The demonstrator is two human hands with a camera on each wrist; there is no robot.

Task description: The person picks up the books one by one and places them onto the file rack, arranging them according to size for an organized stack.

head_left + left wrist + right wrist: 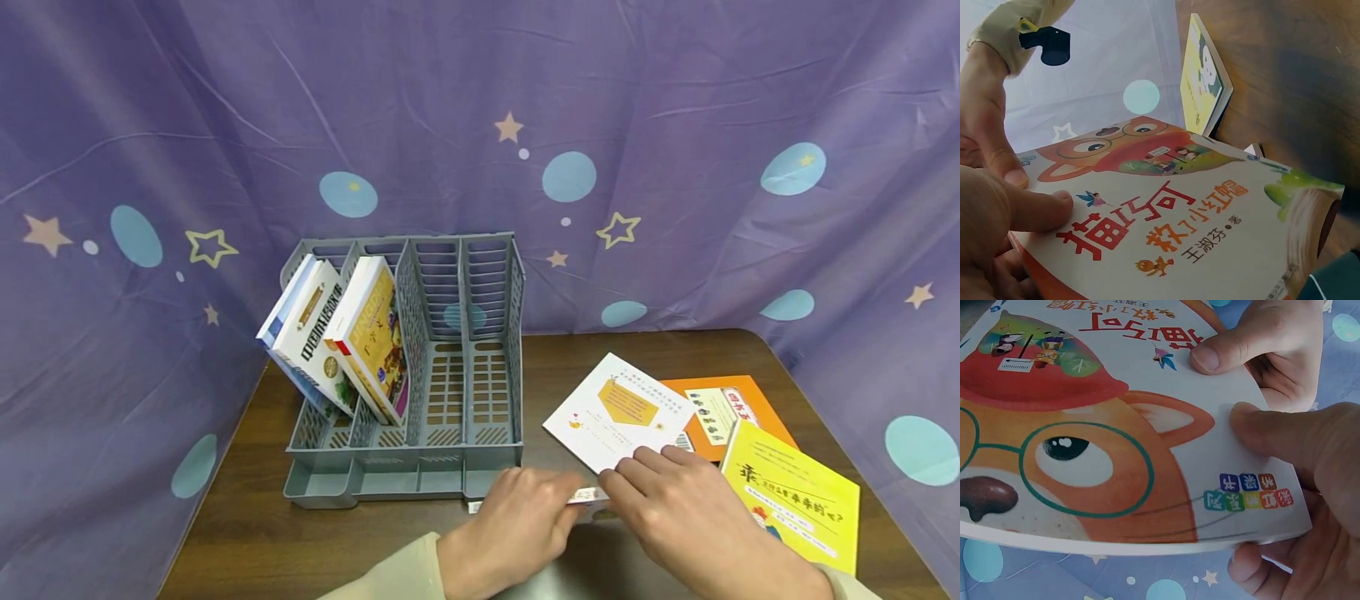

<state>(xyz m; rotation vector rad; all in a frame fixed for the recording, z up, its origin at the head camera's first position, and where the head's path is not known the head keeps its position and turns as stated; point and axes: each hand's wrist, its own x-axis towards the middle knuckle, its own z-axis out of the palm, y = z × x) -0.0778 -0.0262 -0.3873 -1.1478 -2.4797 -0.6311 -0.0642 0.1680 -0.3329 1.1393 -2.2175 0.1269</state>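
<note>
Both hands hold one children's book [1085,519] by its edge, the cover showing a cartoon animal in round green glasses and a red hat. In the head view only a sliver of its spine [588,495] shows between the hands. My left hand [517,529] grips it with the thumb on the cover and the fingers beneath. A short way along the same edge, my right hand [678,512] pinches the book near a corner, thumb on top. Most of the book is hidden from the head camera.
A grey slotted rack [468,457] stands left of centre, with several books, among them a white one [311,333] and a yellow one [375,342], leaning in its left slots. Right of it lie a white book [585,417], an orange book [757,400] and a yellow book [817,483].
</note>
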